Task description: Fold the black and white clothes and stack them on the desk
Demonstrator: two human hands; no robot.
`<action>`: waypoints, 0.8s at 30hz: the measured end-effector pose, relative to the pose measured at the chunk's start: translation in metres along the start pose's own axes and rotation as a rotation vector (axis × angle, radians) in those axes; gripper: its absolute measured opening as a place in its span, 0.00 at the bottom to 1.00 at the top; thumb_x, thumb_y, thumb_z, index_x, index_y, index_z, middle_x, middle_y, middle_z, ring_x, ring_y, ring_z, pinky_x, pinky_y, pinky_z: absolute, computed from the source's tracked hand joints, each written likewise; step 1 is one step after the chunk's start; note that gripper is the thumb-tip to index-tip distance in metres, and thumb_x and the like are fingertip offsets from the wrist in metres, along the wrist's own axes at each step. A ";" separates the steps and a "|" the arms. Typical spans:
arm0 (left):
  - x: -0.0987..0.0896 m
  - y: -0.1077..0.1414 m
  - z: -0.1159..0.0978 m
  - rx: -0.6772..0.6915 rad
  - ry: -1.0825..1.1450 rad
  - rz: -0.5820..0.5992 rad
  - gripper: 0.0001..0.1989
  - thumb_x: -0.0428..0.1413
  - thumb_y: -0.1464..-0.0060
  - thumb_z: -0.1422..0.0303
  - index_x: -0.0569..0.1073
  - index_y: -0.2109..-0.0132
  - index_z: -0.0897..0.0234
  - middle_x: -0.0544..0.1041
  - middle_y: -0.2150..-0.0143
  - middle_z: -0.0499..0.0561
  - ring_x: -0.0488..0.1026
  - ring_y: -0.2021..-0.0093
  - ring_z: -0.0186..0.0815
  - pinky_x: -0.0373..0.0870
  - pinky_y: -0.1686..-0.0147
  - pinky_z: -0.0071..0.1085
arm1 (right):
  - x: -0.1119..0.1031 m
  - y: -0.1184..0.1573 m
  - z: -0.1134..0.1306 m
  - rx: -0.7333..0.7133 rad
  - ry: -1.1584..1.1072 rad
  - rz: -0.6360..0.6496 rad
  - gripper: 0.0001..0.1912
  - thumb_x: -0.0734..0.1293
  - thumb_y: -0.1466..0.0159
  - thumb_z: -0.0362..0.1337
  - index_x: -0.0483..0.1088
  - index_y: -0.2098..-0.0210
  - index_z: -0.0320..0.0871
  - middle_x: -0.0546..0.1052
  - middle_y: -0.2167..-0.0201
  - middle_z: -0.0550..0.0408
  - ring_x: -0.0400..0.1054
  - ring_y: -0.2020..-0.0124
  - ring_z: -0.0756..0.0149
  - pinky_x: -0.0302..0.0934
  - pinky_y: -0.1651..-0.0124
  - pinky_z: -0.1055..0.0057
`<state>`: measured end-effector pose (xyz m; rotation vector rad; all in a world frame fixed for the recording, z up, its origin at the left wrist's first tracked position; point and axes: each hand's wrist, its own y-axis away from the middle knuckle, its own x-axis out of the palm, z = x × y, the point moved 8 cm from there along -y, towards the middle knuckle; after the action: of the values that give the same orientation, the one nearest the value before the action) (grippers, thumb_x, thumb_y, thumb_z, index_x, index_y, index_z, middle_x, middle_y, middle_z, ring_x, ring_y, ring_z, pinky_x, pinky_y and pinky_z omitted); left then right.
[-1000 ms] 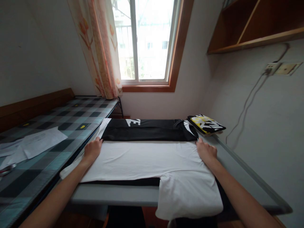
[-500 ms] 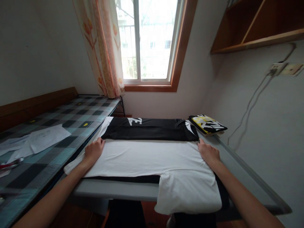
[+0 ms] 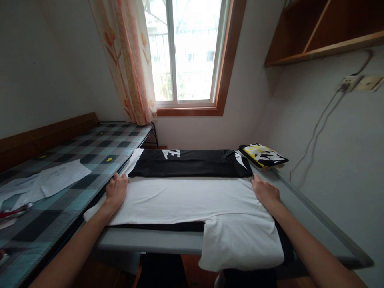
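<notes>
A black and white shirt lies spread on the grey table (image 3: 150,241), its white part (image 3: 186,200) toward me with a sleeve hanging over the front edge. Its black part (image 3: 192,164), with white lettering, is folded over at the far side. My left hand (image 3: 117,191) rests at the shirt's left edge, fingers curled, just off the black fold's corner; whether cloth is between the fingers is hidden. At the right end of the fold, my right hand (image 3: 265,192) pinches the shirt by the black corner.
A folded black, yellow and white garment (image 3: 264,155) lies at the table's back right. To the left is a bed with a checked mattress (image 3: 123,140) and papers (image 3: 64,176). A curtained window (image 3: 192,52) is ahead; a wooden shelf (image 3: 327,50) hangs upper right.
My left hand has moved slightly left, away from the black fold's corner. My right hand stays at the right corner. The view has shifted a little.
</notes>
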<state>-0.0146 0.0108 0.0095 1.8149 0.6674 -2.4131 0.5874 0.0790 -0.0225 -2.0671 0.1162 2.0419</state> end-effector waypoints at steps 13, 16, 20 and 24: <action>0.015 -0.019 -0.006 0.196 -0.038 0.160 0.23 0.36 0.37 0.74 0.75 0.51 0.71 0.74 0.55 0.66 0.76 0.57 0.47 0.72 0.62 0.36 | 0.004 -0.005 -0.003 -0.018 -0.017 -0.009 0.23 0.50 0.29 0.42 0.63 0.40 0.41 0.78 0.56 0.38 0.75 0.56 0.48 0.66 0.57 0.55; 0.016 -0.019 -0.007 0.196 -0.054 0.174 0.23 0.36 0.37 0.75 0.77 0.56 0.72 0.73 0.54 0.66 0.77 0.58 0.47 0.72 0.63 0.36 | 0.004 -0.004 -0.003 -0.043 -0.019 -0.007 0.23 0.50 0.29 0.40 0.63 0.41 0.40 0.78 0.56 0.38 0.75 0.56 0.48 0.66 0.57 0.55; 0.014 -0.012 -0.008 0.219 -0.082 0.149 0.24 0.35 0.38 0.77 0.77 0.57 0.74 0.72 0.53 0.67 0.77 0.59 0.48 0.73 0.65 0.38 | 0.002 -0.001 -0.004 -0.059 -0.012 -0.010 0.22 0.51 0.29 0.40 0.64 0.41 0.39 0.78 0.56 0.38 0.75 0.56 0.49 0.66 0.58 0.58; 0.014 0.002 -0.005 0.276 -0.091 0.167 0.24 0.35 0.39 0.78 0.77 0.58 0.75 0.73 0.54 0.68 0.77 0.59 0.48 0.73 0.65 0.39 | 0.002 0.005 -0.010 -0.075 -0.019 -0.020 0.22 0.52 0.29 0.40 0.65 0.41 0.41 0.78 0.55 0.38 0.75 0.56 0.51 0.65 0.58 0.61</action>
<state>-0.0141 0.0138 -0.0055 1.7535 0.1728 -2.5564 0.5959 0.0721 -0.0247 -2.0825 0.0154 2.0840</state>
